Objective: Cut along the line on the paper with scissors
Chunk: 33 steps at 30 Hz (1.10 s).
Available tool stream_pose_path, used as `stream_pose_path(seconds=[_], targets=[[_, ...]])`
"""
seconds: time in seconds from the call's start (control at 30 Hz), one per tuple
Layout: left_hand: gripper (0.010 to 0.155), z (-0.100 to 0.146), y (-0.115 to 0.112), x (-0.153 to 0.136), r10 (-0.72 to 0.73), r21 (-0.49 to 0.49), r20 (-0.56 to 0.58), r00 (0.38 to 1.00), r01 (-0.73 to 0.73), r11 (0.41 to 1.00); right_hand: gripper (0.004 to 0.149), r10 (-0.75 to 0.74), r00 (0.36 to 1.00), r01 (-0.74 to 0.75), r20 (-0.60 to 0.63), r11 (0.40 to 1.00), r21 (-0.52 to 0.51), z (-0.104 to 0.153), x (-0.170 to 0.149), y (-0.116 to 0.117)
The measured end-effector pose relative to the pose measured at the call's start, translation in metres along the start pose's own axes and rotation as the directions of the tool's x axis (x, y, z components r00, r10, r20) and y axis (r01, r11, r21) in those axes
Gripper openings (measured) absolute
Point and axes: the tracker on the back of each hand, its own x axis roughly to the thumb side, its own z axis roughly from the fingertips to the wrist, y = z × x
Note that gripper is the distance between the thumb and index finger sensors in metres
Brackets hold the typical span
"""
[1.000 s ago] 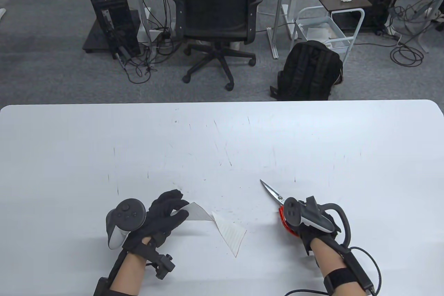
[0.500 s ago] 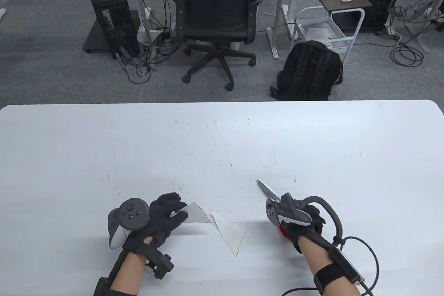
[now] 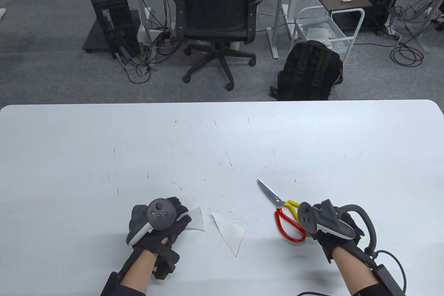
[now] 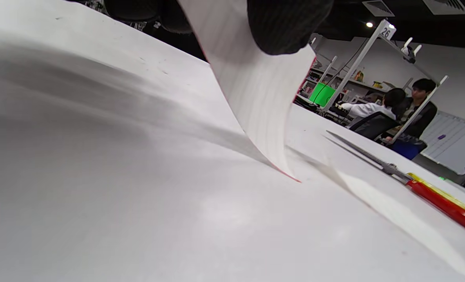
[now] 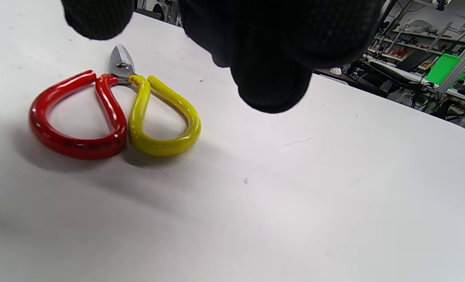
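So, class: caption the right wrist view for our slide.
Red-and-yellow-handled steel scissors lie released on the white table, black-gloved right hand above.

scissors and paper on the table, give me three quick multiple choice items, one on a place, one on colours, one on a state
1. Where do the scissors lie?
A. beside the right hand
B. under the left hand
C. on the chair

2. What colours are the handle loops?
A. blue and green
B. red and yellow
C. both black

3. What is the state of the paper piece at the left hand?
A. flat and untouched
B. crumpled into a ball
C. held, lifted off the table

Key: 1 A, table view shows them by the right hand. 2 B, right wrist view shows both loops. 3 C, left wrist view shows fingers gripping it.
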Motion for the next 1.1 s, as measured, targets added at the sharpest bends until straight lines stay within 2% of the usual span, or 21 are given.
stream_pose_path(seconds=[0.07, 0.13, 0.23, 0.37, 0.43, 0.53, 0.57, 0.63, 0.73, 0.83, 1.1], targets=[[0.066, 0.001, 0.001, 0.002, -0.072, 0.025, 0.005, 0.997, 0.072, 0.997, 0.073, -0.023, 1.0, 0.024, 0.01, 0.999, -0.024, 0.007, -0.004, 0.0], [0.073, 0.003, 0.005, 0.002, -0.124, 0.079, 0.0, 0.992, 0.123, 0.989, 0.074, -0.037, 0.999, 0.039, 0.028, 0.997, -0.071, 0.013, -0.008, -0.001], [0.079, 0.008, 0.014, 0.0, -0.169, 0.147, -0.003, 0.986, 0.167, 0.975, 0.078, -0.083, 0.996, 0.087, 0.034, 0.984, -0.158, 0.02, -0.014, 0.0], [0.086, 0.019, 0.032, 0.0, -0.237, 0.18, 0.012, 0.971, 0.231, 0.956, 0.084, -0.16, 0.985, 0.173, 0.07, 0.953, -0.249, 0.026, -0.019, 0.003], [0.086, 0.027, 0.04, 0.0, -0.252, 0.169, 0.016, 0.968, 0.246, 0.954, 0.084, -0.155, 0.985, 0.171, 0.077, 0.944, -0.284, 0.027, -0.021, 0.002], [0.086, 0.041, 0.047, -0.006, -0.324, 0.244, 0.04, 0.945, 0.305, 0.921, 0.083, -0.149, 0.984, 0.172, 0.093, 0.92, -0.353, 0.028, -0.023, 0.001], [0.085, 0.046, 0.048, -0.011, -0.334, 0.253, 0.095, 0.938, 0.302, 0.919, 0.083, -0.152, 0.983, 0.18, 0.103, 0.91, -0.375, 0.028, -0.023, 0.001], [0.081, 0.046, 0.046, -0.021, -0.279, 0.181, 0.206, 0.938, 0.243, 0.953, 0.083, -0.155, 0.981, 0.19, 0.119, 0.897, -0.4, 0.025, -0.021, 0.005], [0.081, 0.046, 0.039, -0.035, -0.289, 0.185, 0.186, 0.939, 0.255, 0.949, 0.084, -0.136, 0.981, 0.179, 0.137, 0.905, -0.387, 0.015, -0.011, 0.019], [0.082, 0.043, 0.03, -0.038, -0.361, 0.17, 0.145, 0.921, 0.337, 0.926, 0.085, -0.144, 0.978, 0.186, 0.154, 0.933, -0.308, 0.011, -0.007, 0.025], [0.082, 0.04, 0.024, -0.039, -0.391, 0.177, 0.116, 0.913, 0.368, 0.913, 0.087, -0.156, 0.973, 0.205, 0.17, 0.922, -0.327, 0.013, -0.004, 0.024]])
